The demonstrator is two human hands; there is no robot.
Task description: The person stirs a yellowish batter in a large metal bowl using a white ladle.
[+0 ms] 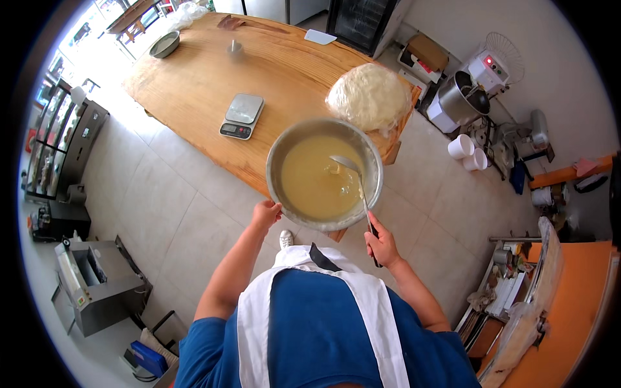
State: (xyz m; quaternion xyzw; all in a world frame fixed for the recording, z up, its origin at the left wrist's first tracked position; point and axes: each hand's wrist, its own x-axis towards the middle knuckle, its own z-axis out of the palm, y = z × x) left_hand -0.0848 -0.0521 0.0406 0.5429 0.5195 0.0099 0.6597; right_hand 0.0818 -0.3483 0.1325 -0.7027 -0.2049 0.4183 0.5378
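Observation:
A wide steel mixing bowl [275,167] with pale yellow liquid [310,174] in it sits at the near corner of the wooden table. My left hand [267,214] grips the bowl's rim at its lower left. In my right hand [383,242] is the dark handle of a metal ladle [347,163]. The ladle's head rests at the liquid's surface, with a small lump and some bubbles beside it. Just behind the bowl lies a large mass of dough [368,97] wrapped in clear plastic. A digital kitchen scale [243,109] stands left of the bowl.
The wooden table [194,106] stretches away to the far left. On it are a small bowl [165,44], a small cup [235,48] and a white dough scraper [320,37]. A spiral mixer [461,99] and white buckets [461,146] stand on the floor at right.

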